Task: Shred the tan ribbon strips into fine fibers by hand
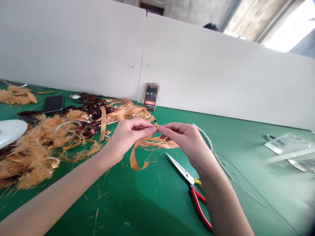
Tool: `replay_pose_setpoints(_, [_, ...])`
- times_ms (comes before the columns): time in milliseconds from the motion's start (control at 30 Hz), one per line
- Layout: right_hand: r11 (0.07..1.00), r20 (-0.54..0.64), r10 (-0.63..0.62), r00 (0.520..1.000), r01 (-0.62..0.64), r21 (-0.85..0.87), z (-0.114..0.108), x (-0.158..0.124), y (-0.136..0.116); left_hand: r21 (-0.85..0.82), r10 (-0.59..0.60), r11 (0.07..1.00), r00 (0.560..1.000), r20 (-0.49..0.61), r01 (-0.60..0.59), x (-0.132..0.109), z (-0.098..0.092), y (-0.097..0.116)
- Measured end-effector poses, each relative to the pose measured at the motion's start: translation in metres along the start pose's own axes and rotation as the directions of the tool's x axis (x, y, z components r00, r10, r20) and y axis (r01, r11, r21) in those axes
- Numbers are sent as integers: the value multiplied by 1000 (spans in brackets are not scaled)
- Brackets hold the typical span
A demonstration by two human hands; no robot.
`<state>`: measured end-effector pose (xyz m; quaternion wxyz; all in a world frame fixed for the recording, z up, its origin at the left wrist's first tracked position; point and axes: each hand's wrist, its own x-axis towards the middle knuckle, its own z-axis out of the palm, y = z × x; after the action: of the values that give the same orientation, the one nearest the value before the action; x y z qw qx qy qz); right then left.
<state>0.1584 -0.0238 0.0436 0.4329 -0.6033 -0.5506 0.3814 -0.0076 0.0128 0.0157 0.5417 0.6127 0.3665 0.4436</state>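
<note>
My green counter (137, 200) fills the whole view, and behind it stands a tall white board (197, 65). Left of my hands lies a big pile of fluffy orange fibres (34, 154), and a smaller pile of the same fibres is farther away at the far left. Beyond my left hand there is a heap of dark brown ribbon (92, 111), which is in loops and does not look frayed, and a black phone (53, 104) is lying near it. Right of my hands are some clear plastic packets (286, 143), and just below my right hand lie scissors (189, 183) with red handles, with the blades open a little. Many short fibres are scattered on the counter under my hands.

Between my hands is one orange ribbon (137, 160). A part of it is flat yet and hangs down in a loop below my left hand, but another part is already opened into thin threads, so this piece looks only partly frayed. My left hand (128, 137) and my right hand (184, 141) are both almost closed in a small pinch, and they hold the ribbon at the fingertips, which meet in front of me. The exact threads in the pinch are too small to tell.
</note>
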Motion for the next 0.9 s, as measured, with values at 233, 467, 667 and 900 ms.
replay_pose_setpoints(233, [996, 90, -89, 992, 89, 11, 0, 13, -7, -1, -36, 999, 999, -16, 36, 9, 4, 0])
replay_pose_setpoints(467, [991, 86, -60, 995, 70, -112, 4, 9, -11, 72, -5, 997, 1000, -8, 5, 10, -9, 1])
replay_pose_setpoints(667, [999, 123, -32, 992, 37, -35, 2, 9, -13, 154, 10, 988, 1000, 2, -10, 11, -10, 6])
replay_pose_setpoints(900, [985, 141, 4, 990, -29, 171, 8, 8, -13, 121, 23, 992, 1000, 2, -23, 11, -9, 3])
